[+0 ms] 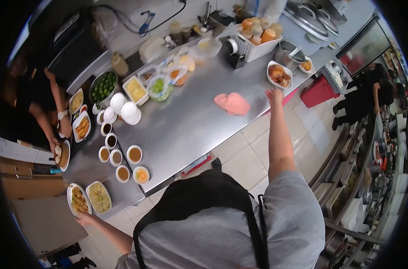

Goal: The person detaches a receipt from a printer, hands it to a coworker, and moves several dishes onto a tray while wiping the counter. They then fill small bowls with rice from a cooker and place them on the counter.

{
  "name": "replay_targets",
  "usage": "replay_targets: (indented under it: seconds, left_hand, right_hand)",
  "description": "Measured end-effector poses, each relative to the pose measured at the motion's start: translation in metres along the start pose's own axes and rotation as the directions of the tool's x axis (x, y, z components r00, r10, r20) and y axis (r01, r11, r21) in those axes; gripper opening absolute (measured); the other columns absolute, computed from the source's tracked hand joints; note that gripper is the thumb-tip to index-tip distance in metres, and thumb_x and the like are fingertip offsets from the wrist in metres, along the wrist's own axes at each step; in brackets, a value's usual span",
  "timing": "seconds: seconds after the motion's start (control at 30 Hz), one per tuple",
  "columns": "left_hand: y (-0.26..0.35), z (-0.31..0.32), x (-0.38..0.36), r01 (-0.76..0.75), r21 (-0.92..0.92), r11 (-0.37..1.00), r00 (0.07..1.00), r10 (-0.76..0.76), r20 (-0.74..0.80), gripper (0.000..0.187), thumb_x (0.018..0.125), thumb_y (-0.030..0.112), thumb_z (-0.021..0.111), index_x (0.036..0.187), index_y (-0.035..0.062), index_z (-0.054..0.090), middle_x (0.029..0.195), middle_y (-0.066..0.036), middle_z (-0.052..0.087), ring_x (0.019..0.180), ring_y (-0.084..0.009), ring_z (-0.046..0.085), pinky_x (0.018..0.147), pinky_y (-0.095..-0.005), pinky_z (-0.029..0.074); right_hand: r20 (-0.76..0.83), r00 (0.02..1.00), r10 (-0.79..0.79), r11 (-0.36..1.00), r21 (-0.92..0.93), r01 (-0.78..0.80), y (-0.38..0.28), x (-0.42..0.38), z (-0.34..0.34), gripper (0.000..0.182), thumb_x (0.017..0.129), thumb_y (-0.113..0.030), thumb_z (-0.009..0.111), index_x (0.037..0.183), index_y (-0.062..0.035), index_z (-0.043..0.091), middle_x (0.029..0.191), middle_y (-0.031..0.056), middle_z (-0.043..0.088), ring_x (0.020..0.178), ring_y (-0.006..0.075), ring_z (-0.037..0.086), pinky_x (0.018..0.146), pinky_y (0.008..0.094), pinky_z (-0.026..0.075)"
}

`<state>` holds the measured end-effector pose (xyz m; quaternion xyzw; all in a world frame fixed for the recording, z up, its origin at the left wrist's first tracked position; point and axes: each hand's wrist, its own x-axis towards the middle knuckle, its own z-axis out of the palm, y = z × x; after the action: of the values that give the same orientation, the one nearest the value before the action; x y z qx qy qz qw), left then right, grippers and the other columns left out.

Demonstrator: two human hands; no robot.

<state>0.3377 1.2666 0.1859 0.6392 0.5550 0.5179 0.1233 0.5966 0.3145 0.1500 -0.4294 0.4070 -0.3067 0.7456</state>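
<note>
My left hand grips the near edge of a white oval dish of mixed food at the counter's left corner. Beside that dish stands a white container of fried rice. Far to the right, my right hand is at the near edge of a white bowl of browned meat; its fingers are partly under the rim, and their grip is not clear. A pink cloth lies crumpled on the steel counter left of my right hand.
Several sauce cups stand near the counter's left part. Behind them are stacked white lids and a pot of green vegetables. A co-worker handles plates at left. A red bin and another person are at right.
</note>
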Motion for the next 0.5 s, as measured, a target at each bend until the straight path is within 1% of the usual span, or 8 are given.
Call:
replay_targets:
  seconds: [0.1,0.13,0.17,0.2,0.27,0.33,0.37,0.5]
  left_hand:
    - [0.108,-0.009,-0.067,-0.227,-0.177,0.958,0.954,0.255,0.156,0.037,0.074,0.016,0.059,0.105,-0.0055,0.054,0.102,-0.02,0.056,0.093,-0.0291,0.054,0.084,-0.0326,0.04]
    - [0.119,0.007,-0.077,0.0,-0.382,0.924,0.929,0.141,0.341,0.032,0.076,0.009,0.056,0.105,-0.0045,0.054,0.103,-0.02,0.056,0.092,-0.0269,0.054,0.084,-0.0323,0.04]
    - [0.107,0.038,-0.079,-0.159,-0.369,0.916,0.888,0.296,0.353,0.031,0.076,0.006,0.054,0.105,-0.0041,0.054,0.105,-0.018,0.055,0.093,-0.0251,0.053,0.083,-0.0321,0.04]
    - [0.161,0.021,-0.123,0.036,-0.557,0.83,0.873,0.245,0.421,0.031,0.076,0.004,0.053,0.106,-0.0031,0.053,0.104,-0.015,0.055,0.096,-0.0241,0.051,0.084,-0.0322,0.04]
    - [0.215,0.013,-0.174,-0.083,-0.516,0.853,0.778,0.379,0.502,0.032,0.075,0.0,0.05,0.107,-0.0009,0.051,0.105,-0.012,0.051,0.099,-0.0207,0.049,0.086,-0.0312,0.038]
    - [0.269,-0.012,-0.239,0.045,-0.738,0.673,0.701,0.505,0.503,0.026,0.071,-0.003,0.053,0.096,0.0008,0.056,0.103,-0.011,0.051,0.095,-0.0216,0.05,0.087,-0.0316,0.036]
    - [0.283,-0.02,-0.264,-0.199,-0.642,0.74,0.653,0.588,0.477,0.025,0.07,-0.004,0.052,0.094,0.003,0.057,0.101,-0.01,0.052,0.093,-0.0221,0.05,0.085,-0.0317,0.038]
    - [0.315,-0.042,-0.368,-0.046,-0.762,0.646,0.352,0.724,0.593,0.021,0.076,0.002,0.05,0.094,0.0042,0.059,0.094,-0.009,0.058,0.086,-0.0175,0.055,0.073,-0.0269,0.044]
  right_hand:
    - [0.011,1.0,0.011,0.995,0.098,-0.012,-0.022,0.071,-0.039,0.029,0.081,-0.013,0.05,0.109,-0.0033,0.045,0.102,0.0152,0.051,0.08,0.0313,0.056,0.054,0.0397,0.049]
    - [0.04,0.999,-0.024,0.999,-0.038,0.025,-0.031,0.076,-0.041,0.032,0.081,-0.017,0.052,0.109,-0.0022,0.044,0.105,0.0151,0.05,0.085,0.0306,0.055,0.056,0.0413,0.049]
    - [0.067,0.998,0.006,1.0,-0.025,-0.004,-0.036,0.077,-0.038,0.036,0.08,-0.019,0.055,0.109,-0.0011,0.044,0.107,0.0148,0.05,0.087,0.0305,0.054,0.059,0.0422,0.05]
    - [0.093,0.996,-0.01,0.995,-0.094,0.019,-0.045,0.07,-0.033,0.039,0.079,-0.018,0.057,0.107,0.0041,0.042,0.106,0.0188,0.049,0.085,0.0308,0.056,0.059,0.0435,0.053]
    - [0.145,0.985,-0.088,0.993,-0.068,0.099,-0.047,0.074,-0.033,0.04,0.077,-0.013,0.057,0.105,0.0095,0.041,0.103,0.0235,0.05,0.079,0.032,0.059,0.054,0.0402,0.055]
    - [0.057,0.995,-0.08,0.973,-0.211,0.091,-0.041,0.094,-0.039,0.037,0.078,-0.009,0.054,0.103,0.0143,0.04,0.096,0.0251,0.052,0.071,0.0333,0.061,0.049,0.0376,0.056]
    - [0.113,0.99,-0.084,0.954,-0.277,0.113,-0.042,0.097,-0.044,0.036,0.077,-0.007,0.05,0.104,0.0141,0.04,0.094,0.0242,0.053,0.069,0.0329,0.061,0.048,0.0367,0.056]
    - [0.326,0.942,-0.082,0.908,-0.366,0.206,-0.056,0.066,-0.044,0.039,0.077,-0.004,0.046,0.111,0.0119,0.037,0.087,0.0226,0.056,0.063,0.0279,0.061,0.048,0.0331,0.055]
